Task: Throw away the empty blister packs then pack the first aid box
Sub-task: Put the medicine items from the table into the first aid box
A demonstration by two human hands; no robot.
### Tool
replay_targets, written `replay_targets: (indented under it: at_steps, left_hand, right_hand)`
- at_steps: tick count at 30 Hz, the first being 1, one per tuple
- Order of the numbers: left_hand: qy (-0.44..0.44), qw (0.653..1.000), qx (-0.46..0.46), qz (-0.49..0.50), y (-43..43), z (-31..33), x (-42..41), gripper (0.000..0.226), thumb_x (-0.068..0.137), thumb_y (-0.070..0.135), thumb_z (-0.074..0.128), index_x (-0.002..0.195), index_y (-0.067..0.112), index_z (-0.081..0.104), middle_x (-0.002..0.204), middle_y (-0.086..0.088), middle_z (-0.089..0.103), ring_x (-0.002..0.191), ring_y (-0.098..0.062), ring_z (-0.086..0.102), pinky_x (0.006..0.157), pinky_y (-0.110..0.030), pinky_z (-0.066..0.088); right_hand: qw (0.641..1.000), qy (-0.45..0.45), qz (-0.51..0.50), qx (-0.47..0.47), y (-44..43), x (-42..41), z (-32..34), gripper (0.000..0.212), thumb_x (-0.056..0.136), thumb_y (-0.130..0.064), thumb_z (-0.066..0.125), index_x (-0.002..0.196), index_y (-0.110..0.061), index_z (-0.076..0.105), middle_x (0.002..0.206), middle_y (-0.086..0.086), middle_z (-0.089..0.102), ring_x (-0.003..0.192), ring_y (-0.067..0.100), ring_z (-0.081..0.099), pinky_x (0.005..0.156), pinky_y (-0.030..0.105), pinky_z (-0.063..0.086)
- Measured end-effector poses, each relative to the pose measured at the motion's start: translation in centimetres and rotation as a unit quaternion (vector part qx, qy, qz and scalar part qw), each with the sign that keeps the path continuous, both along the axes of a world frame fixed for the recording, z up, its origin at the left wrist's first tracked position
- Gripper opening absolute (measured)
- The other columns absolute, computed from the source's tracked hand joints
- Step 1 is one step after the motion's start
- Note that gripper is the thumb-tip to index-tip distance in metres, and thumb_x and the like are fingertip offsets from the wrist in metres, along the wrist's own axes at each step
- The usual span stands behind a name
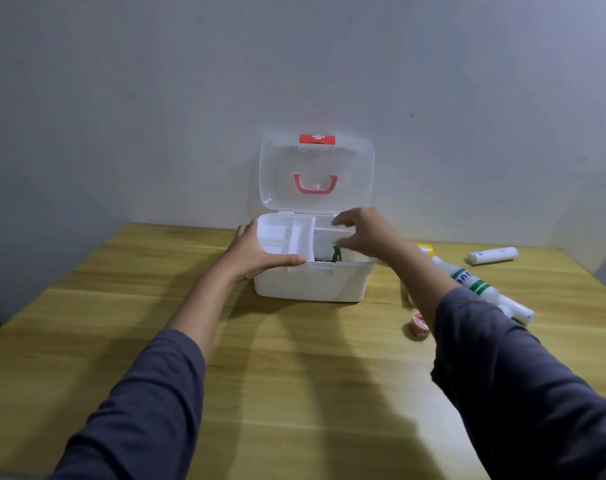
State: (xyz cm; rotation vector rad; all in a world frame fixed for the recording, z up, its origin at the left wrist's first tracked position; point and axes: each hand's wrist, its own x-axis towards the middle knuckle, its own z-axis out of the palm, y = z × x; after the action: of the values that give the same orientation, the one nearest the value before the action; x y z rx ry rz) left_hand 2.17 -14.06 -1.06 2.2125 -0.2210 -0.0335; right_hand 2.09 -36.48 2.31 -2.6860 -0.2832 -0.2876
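Observation:
A white first aid box [312, 285] stands on the wooden table with its clear lid [317, 174] raised against the wall. A white divided inner tray [287, 239] sits across the left half of the box top. My left hand [260, 251] grips the tray's left end, thumb along its front edge. My right hand [360, 233] reaches over the open right half, fingers spread and curled above a green-and-white packet [336, 254] that stands inside the box. I cannot tell if the fingers touch it. No blister packs are in view.
To the right of the box lie a white bottle with green bands [474, 284], a yellow-capped item [426, 250], a white tube [492, 255] and a small pink tape roll [418, 325]. The wall stands right behind the box.

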Motion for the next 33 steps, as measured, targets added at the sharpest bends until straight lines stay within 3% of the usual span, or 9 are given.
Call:
replay_targets:
  at_steps: [4, 6, 9, 12, 15, 19, 23, 27, 33]
  left_hand:
    - [-0.009, 1.000, -0.003, 0.003, 0.0, -0.2, 0.2, 0.129, 0.031, 0.075, 0.072, 0.148, 0.029, 0.040, 0.146, 0.002, 0.042, 0.142, -0.016, 0.032, 0.107, -0.034, 0.037]
    - [-0.018, 1.000, 0.001, -0.001, 0.0, -0.3, 0.3, 0.127, 0.033, 0.076, 0.072, 0.147, 0.029, 0.042, 0.145, 0.003, 0.045, 0.141, -0.018, 0.033, 0.109, -0.037, 0.037]
    - [-0.022, 1.000, -0.001, 0.002, 0.0, -0.4, 0.4, 0.126, 0.033, 0.075, 0.072, 0.147, 0.030, 0.043, 0.145, 0.003, 0.046, 0.141, -0.019, 0.033, 0.106, -0.036, 0.037]
    - [-0.017, 1.000, 0.000, 0.007, 0.1, -0.6, 0.6, 0.128, 0.032, 0.076, 0.072, 0.148, 0.031, 0.042, 0.148, 0.002, 0.044, 0.142, -0.018, 0.033, 0.108, -0.039, 0.037]
    - [-0.011, 1.000, 0.003, 0.006, 0.2, -0.5, 0.5, 0.129, 0.032, 0.077, 0.072, 0.149, 0.032, 0.040, 0.148, 0.003, 0.042, 0.143, -0.018, 0.032, 0.109, -0.040, 0.037]
    - [-0.007, 1.000, 0.005, 0.003, 0.0, -0.1, 0.1, 0.130, 0.031, 0.075, 0.072, 0.148, 0.029, 0.041, 0.144, 0.005, 0.042, 0.143, -0.018, 0.031, 0.110, -0.039, 0.036]
    - [0.003, 1.000, -0.002, 0.010, 0.1, 0.0, 0.2, 0.132, 0.031, 0.077, 0.076, 0.149, 0.030, 0.041, 0.150, 0.001, 0.043, 0.143, -0.020, 0.034, 0.114, -0.044, 0.038]
    - [0.001, 1.000, 0.002, 0.001, 0.0, 0.1, 0.3, 0.129, 0.033, 0.080, 0.078, 0.147, 0.032, 0.042, 0.147, 0.004, 0.048, 0.141, -0.020, 0.037, 0.114, -0.048, 0.039]
    - [-0.007, 1.000, -0.003, -0.002, 0.4, -0.4, 0.9, 0.135, 0.021, 0.091, 0.074, 0.142, 0.036, 0.047, 0.139, 0.008, 0.057, 0.136, -0.021, 0.045, 0.112, -0.048, 0.042]
  right_hand:
    - [0.972, -0.094, -0.132, 0.168, -5.2, -1.9, -0.2, 0.031, 0.081, -0.008, 0.061, 0.112, -0.006, 0.064, 0.115, 0.014, 0.067, 0.108, 0.026, 0.060, 0.092, 0.028, 0.044]
    - [0.961, -0.059, -0.205, 0.175, -8.1, -2.6, -1.6, 0.034, 0.084, -0.012, 0.057, 0.118, -0.007, 0.060, 0.120, 0.014, 0.064, 0.113, 0.027, 0.058, 0.090, 0.026, 0.041]
    - [0.952, 0.088, -0.292, 0.017, -11.5, -3.7, -5.0, 0.037, 0.088, -0.022, 0.048, 0.122, -0.006, 0.050, 0.125, 0.019, 0.056, 0.114, 0.034, 0.053, 0.085, 0.036, 0.043]
    - [0.932, 0.098, -0.314, -0.152, -12.5, -4.5, -7.1, 0.027, 0.087, -0.015, 0.040, 0.111, -0.007, 0.051, 0.117, 0.016, 0.059, 0.106, 0.035, 0.056, 0.080, 0.037, 0.042]
    - [0.943, 0.023, -0.310, -0.115, -12.3, -4.3, -7.3, 0.025, 0.087, -0.010, 0.046, 0.111, -0.005, 0.053, 0.116, 0.017, 0.059, 0.106, 0.038, 0.055, 0.084, 0.040, 0.044]
    - [0.941, -0.104, -0.295, 0.128, -11.0, -4.3, -5.0, 0.024, 0.091, -0.014, 0.051, 0.113, -0.006, 0.053, 0.115, 0.021, 0.060, 0.104, 0.039, 0.055, 0.080, 0.040, 0.044]
    - [0.924, -0.205, -0.201, 0.254, -7.9, -5.2, -0.3, 0.027, 0.088, -0.019, 0.059, 0.111, -0.007, 0.058, 0.100, 0.018, 0.066, 0.091, 0.033, 0.061, 0.069, 0.030, 0.041]
    - [0.914, -0.167, -0.040, 0.369, -3.1, -6.2, 2.8, 0.028, 0.088, -0.018, 0.060, 0.112, -0.004, 0.055, 0.105, 0.009, 0.066, 0.091, 0.020, 0.063, 0.074, 0.018, 0.053]
    - [0.961, -0.055, -0.015, 0.271, 2.0, -4.9, 1.0, 0.032, 0.087, -0.027, 0.061, 0.109, -0.006, 0.054, 0.107, 0.013, 0.066, 0.096, 0.023, 0.062, 0.081, 0.037, 0.053]
